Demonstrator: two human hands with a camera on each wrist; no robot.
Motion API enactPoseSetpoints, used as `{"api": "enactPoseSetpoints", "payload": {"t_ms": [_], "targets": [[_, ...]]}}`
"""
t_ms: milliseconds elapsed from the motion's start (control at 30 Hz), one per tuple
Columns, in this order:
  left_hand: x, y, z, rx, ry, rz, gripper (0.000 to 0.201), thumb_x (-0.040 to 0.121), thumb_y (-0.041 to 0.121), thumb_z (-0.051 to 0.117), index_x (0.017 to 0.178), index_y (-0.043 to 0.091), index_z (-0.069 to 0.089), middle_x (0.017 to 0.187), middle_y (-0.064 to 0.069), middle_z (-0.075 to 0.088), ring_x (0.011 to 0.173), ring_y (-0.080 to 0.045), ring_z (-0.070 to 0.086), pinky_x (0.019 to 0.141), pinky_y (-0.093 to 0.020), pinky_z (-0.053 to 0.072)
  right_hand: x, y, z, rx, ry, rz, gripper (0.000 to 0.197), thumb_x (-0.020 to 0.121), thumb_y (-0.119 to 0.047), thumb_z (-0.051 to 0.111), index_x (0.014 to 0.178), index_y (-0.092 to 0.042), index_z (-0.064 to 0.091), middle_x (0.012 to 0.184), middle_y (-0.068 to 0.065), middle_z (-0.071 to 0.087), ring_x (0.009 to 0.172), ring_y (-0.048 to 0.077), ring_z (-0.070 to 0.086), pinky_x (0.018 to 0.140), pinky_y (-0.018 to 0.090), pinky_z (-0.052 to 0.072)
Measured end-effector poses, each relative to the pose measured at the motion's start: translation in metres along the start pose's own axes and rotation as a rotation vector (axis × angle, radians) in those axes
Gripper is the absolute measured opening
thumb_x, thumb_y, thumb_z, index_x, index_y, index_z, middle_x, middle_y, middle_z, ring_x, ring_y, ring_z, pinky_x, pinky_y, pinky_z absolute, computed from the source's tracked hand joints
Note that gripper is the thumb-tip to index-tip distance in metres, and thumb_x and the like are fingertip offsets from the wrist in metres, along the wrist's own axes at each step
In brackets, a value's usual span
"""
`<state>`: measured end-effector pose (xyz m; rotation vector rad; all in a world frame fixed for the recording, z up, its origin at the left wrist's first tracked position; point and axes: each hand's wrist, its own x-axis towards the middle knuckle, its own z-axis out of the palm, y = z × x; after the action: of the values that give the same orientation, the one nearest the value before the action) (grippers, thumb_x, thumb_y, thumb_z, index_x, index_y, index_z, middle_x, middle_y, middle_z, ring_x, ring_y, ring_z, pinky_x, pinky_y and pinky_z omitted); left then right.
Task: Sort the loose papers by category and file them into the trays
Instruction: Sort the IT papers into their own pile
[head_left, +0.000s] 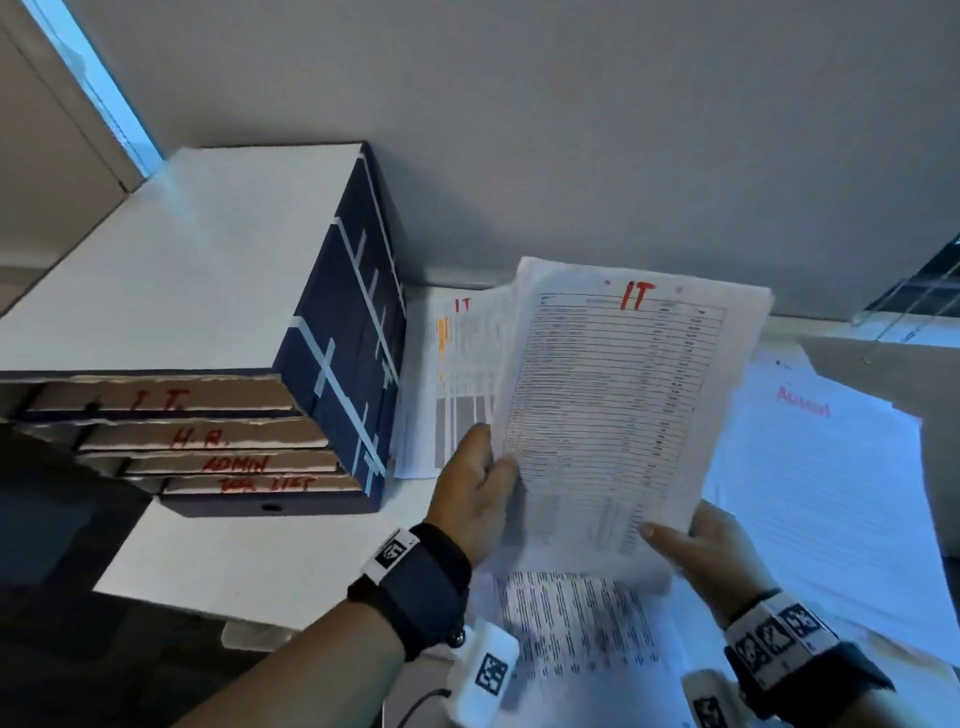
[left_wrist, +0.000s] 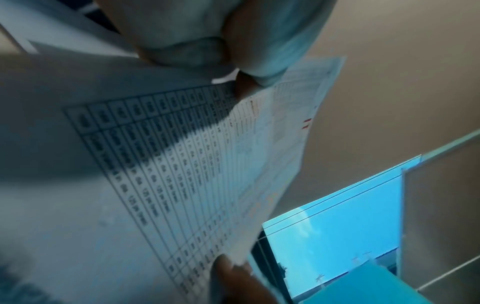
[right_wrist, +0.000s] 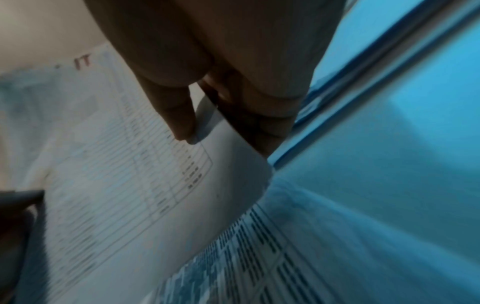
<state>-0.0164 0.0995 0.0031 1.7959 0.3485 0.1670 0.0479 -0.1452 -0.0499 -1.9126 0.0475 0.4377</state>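
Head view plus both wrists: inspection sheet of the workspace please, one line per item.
Surface: white desk, partly covered with paper.
Job's things: sheet marked IT held up; stacked trays lettered I.T., H.R., ADMIN, lowest label unclear.
Clutter: another IT sheet beside the trays; printed sheet below the hands; lined sheet with red writing at right.
Hands: left hand and right hand both grip the IT sheet.
Cables: dark lead near the left wrist.
Surroundings: grey wall; window.
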Motion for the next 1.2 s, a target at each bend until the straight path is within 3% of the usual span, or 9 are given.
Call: {"api": "enactPoseSetpoints", "payload": {"t_ms": [100,200,367,467,667,833,1000,1133,1200], "targets": [[0.003,0.010,0.002,-0.007,0.006,0.033,0.034,0.100,0.007,0.049,0.073,0.019,0.033,0.069,0.011,0.028,0.056,-0.001,0.027,0.053,-0.019,0.027,-0.007,0.017,-0.007,0.238,-0.054,0.078,0.068,0.051,-0.057,0.088,0.106,-0.019,0.074,0.106,0.010,0.075,0.098,0.035,0.070,0.086,0.062,0.054],[0.016,0.017,-0.006,-0.018,0.032,0.008,0.034,0.099,0.002,0.049,0.073,0.020,0.035,0.068,0.010,0.030,0.053,0.001,0.030,0.050,-0.015,0.027,-0.008,0.003,0.001,0.273,-0.099,0.062,0.036,0.079,-0.026,0.075,0.112,-0.011,0.070,0.108,0.015,0.074,0.101,0.040,0.068,0.087,0.064,0.052],[0.033,0.026,-0.036,-0.089,0.279,-0.059,0.028,0.093,0.004,0.055,0.116,0.019,0.056,0.107,0.002,0.066,0.098,-0.011,0.063,0.087,-0.026,0.052,0.037,-0.057,0.033,0.064,0.049,-0.028,0.011,0.094,-0.008,0.060,0.095,-0.015,0.069,0.085,0.003,0.073,0.066,0.005,0.068,0.056,0.020,0.053],[0.023,0.020,-0.055,0.080,0.424,-0.080,0.043,0.090,0.011,0.061,0.129,0.025,0.051,0.121,0.003,0.056,0.107,-0.011,0.055,0.095,-0.027,0.046,0.084,-0.081,0.059,0.039,0.006,0.002,0.012,0.092,-0.016,0.063,0.098,-0.021,0.072,0.098,0.001,0.075,0.088,0.018,0.071,0.083,0.039,0.060],[-0.020,-0.022,-0.046,0.704,-0.153,-0.128,0.042,0.093,0.035,0.061,0.132,0.024,0.050,0.130,0.003,0.039,0.116,-0.017,0.050,0.095,-0.028,0.042,0.125,-0.094,0.093,-0.391,-0.074,0.016,0.031,0.095,-0.023,0.061,0.120,-0.005,0.066,0.113,0.008,0.069,0.097,0.027,0.067,0.079,0.031,0.053],[-0.020,-0.047,-0.024,1.010,-0.549,-0.148,0.053,0.080,0.061,0.062,0.122,0.032,0.046,0.128,-0.002,0.034,0.119,-0.030,0.038,0.094,-0.044,0.046,0.106,-0.093,0.075,-0.615,-0.020,0.016,0.055,0.092,-0.049,0.059,0.133,-0.013,0.057,0.132,0.004,0.061,0.120,0.025,0.058,0.100,0.031,0.044],[-0.017,-0.057,-0.019,1.139,-0.619,-0.118,0.067,0.082,0.063,0.059,0.138,0.034,0.037,0.140,-0.008,0.028,0.122,-0.033,0.033,0.099,-0.045,0.044,0.039,-0.060,0.021,-0.983,-0.042,0.123,0.047,0.088,-0.048,0.059,0.114,-0.009,0.061,0.116,0.010,0.067,0.103,0.027,0.061,0.085,0.030,0.047],[-0.021,-0.059,-0.017,1.134,-0.621,-0.076,0.076,0.085,0.058,0.060,0.149,0.033,0.029,0.148,-0.008,0.023,0.128,-0.030,0.029,0.106,-0.041,0.040,-0.002,-0.034,0.028,-0.979,-0.077,0.292,0.078,0.075,-0.066,0.067,0.133,-0.019,0.044,0.125,0.007,0.061,0.113,0.028,0.058,0.093,0.038,0.048],[-0.024,-0.058,-0.016,1.117,-0.644,-0.081,0.079,0.086,0.058,0.060,0.153,0.033,0.025,0.154,-0.007,0.017,0.134,-0.030,0.026,0.110,-0.039,0.036,-0.008,-0.041,0.032,-0.874,-0.075,0.341,0.076,0.081,-0.060,0.068,0.139,-0.019,0.041,0.129,0.007,0.060,0.111,0.026,0.058,0.085,0.028,0.046]]}}
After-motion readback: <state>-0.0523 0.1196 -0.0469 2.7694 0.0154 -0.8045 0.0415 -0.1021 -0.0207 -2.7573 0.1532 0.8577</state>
